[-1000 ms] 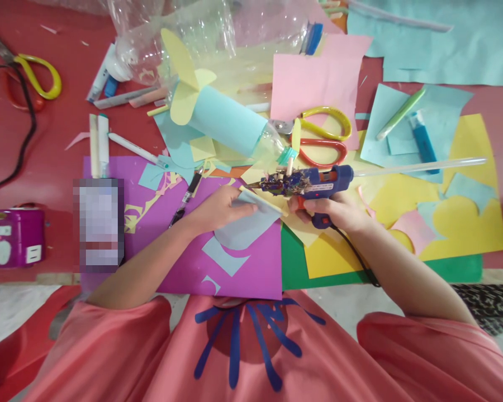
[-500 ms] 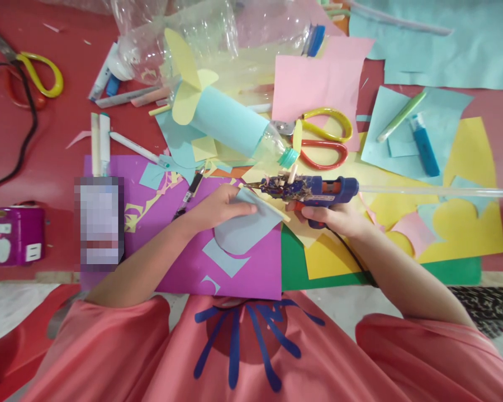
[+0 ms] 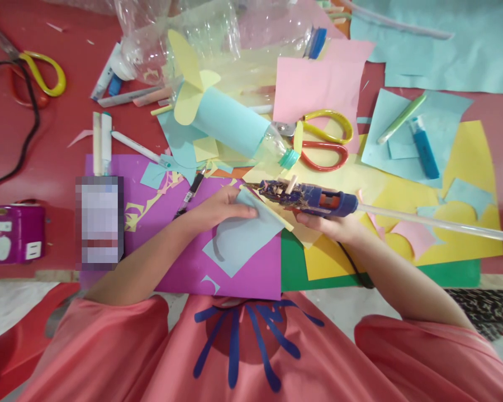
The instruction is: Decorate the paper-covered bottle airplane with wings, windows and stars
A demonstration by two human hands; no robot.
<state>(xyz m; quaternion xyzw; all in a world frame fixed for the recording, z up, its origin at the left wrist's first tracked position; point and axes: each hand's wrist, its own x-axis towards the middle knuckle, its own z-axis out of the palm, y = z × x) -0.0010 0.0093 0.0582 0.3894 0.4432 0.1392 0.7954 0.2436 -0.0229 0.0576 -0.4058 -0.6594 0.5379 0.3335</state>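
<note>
The left hand (image 3: 224, 209) is clamped on a flat piece of light blue paper (image 3: 255, 234), thumb on top, above a purple paper sheet (image 3: 251, 286) on the red tabletop (image 3: 58, 187); the right hand (image 3: 335, 226) is closed round a blue plastic hot glue gun (image 3: 329, 202), whose dark nozzle points at the paper's upper corner, near the left fingertips. Whether the nozzle touches it, I cannot tell. The paper looks light and easily creased, though the narrow pale yellow strip (image 3: 283, 219) along its edge probably stiffens that side; a light pinch near the strip should suit it. The gun seems rigid and heavier, its long translucent glue stick (image 3: 436, 220) jutting backward, so the handle is the place to grip, away from the nozzle, which may be hot. Beyond lies a plastic bottle wrapped in light blue paper (image 3: 230, 120), green-capped and tilted; the wrap hides its inside. Clear plastic bottles (image 3: 188, 39) lie behind it; no contents can be made out through their reflections.
</note>
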